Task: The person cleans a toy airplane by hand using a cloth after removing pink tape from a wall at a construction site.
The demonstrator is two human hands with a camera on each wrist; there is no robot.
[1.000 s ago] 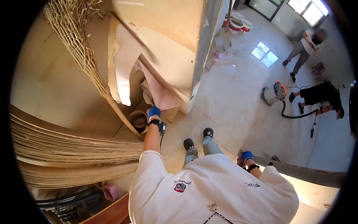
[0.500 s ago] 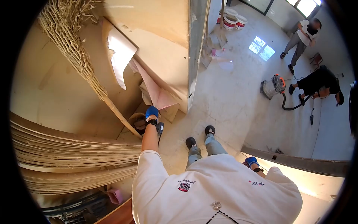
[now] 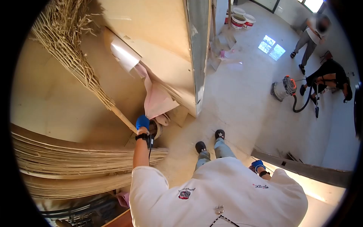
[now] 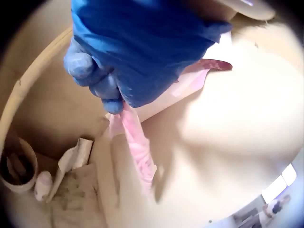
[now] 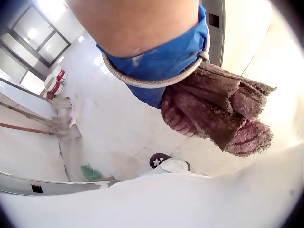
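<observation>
My left hand, in a blue glove, grips the lower end of a pink-and-white sheet that stretches up along the wooden panel. In the left wrist view a crumpled pink strip hangs below the curled gloved fingers. Beside that hand stand a bucket with pieces inside and the handle of a twig broom. Low at my other side, my right hand, also blue-gloved, holds a bunched brownish-purple rag. Its fingers are mostly hidden in the right wrist view.
A tall stack of thin boards lies at left. The upright panel ends at a grey door frame. Beyond it, one person stands and another bends over near a vacuum cleaner. White buckets stand farther back.
My left hand has moved left and toward me, drawing the pink sheet's lower end along. The sheet's white upper part has folded over. The bending person has shifted the vacuum wand.
</observation>
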